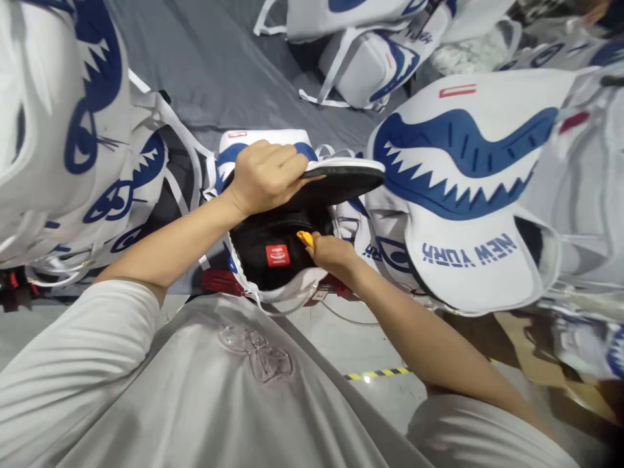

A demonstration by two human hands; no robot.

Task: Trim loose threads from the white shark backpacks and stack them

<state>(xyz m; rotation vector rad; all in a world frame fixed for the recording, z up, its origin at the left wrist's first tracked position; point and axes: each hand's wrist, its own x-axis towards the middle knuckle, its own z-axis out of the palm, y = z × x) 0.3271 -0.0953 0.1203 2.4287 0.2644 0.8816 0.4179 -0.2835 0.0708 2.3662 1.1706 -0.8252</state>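
Head view: the left grip (268,177) clasps the rounded flap (348,179) of a white, black-lined bag (256,234) at the grey bench (209,65); the right grip (334,255) pinches a small yellow object (305,238).

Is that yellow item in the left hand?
No: the right hand holds the yellow item, while the left hand grips the black-lined flap.

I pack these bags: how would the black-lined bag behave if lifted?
The black-lined bag may be partly stiff: its flap juts straight out past the left hand. Elsewhere it is probably softer, since its near white edge bows outward. It is likely light for its size, as its open inside looks hollow.
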